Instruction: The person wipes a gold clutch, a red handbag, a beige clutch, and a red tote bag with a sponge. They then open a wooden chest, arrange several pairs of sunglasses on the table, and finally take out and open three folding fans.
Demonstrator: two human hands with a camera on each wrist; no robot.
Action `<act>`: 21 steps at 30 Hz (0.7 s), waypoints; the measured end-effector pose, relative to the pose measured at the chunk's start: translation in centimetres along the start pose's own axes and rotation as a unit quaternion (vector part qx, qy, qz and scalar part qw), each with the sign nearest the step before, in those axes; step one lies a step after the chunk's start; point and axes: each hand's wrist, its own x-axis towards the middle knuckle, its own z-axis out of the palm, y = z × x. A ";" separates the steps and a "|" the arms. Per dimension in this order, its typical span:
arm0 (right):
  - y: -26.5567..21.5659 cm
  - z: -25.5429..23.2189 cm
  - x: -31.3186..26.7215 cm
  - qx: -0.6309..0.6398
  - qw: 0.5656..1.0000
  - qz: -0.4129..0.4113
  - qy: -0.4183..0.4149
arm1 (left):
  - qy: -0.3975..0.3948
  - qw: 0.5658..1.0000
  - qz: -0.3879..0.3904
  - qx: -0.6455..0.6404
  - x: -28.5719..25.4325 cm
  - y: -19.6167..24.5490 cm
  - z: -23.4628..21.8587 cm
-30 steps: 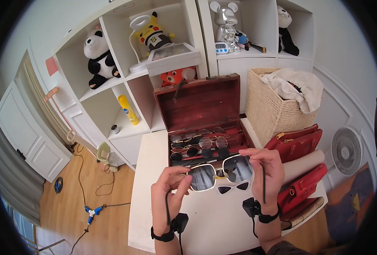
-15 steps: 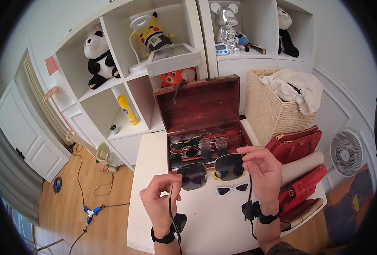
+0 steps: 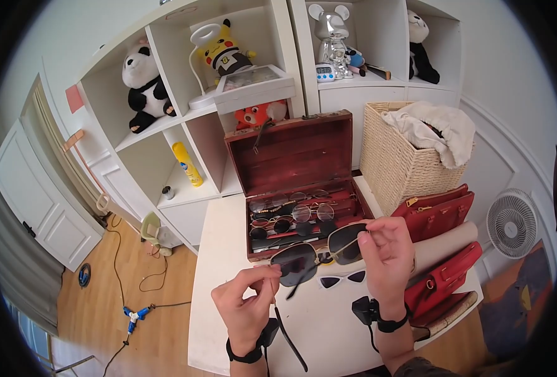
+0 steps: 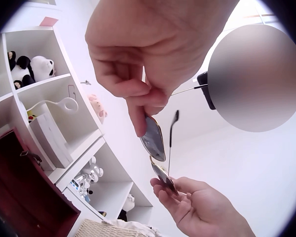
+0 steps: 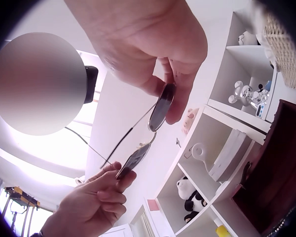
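Observation:
A pair of dark sunglasses [image 3: 294, 261] with a thin metal frame is held up over the white table. My left hand [image 3: 246, 308] pinches its left outer corner; the left temple arm hangs down past the fingers. With thumb and fingers my right hand [image 3: 386, 256] grips the right lens edge. The right temple arm [image 4: 169, 148] is folded partway inward across the lenses. Beyond them an open red wooden case [image 3: 291, 157] holds several pairs of glasses [image 3: 302, 213]. White cat-eye sunglasses [image 3: 342, 279] lie on the table below the held pair, beside a partly hidden yellow-framed piece.
Red handbags [image 3: 445, 270] and a rolled cream item [image 3: 448, 246] line the table's right side. Behind them stands a wicker basket [image 3: 395, 157] with cloth on it. White shelves with plush toys back the table [image 3: 219, 314]. A fan [image 3: 511, 223] is at right.
The right temple arm has swung inward from beside the right wrist to across the lenses. My right fingers have shifted onto the lens edge, and the sunglasses have tilted.

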 end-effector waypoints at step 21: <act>-0.6 -1.1 0.8 0.195 0.972 0.061 -0.120 | 0.032 0.991 -0.110 -0.067 0.2 0.0 0.7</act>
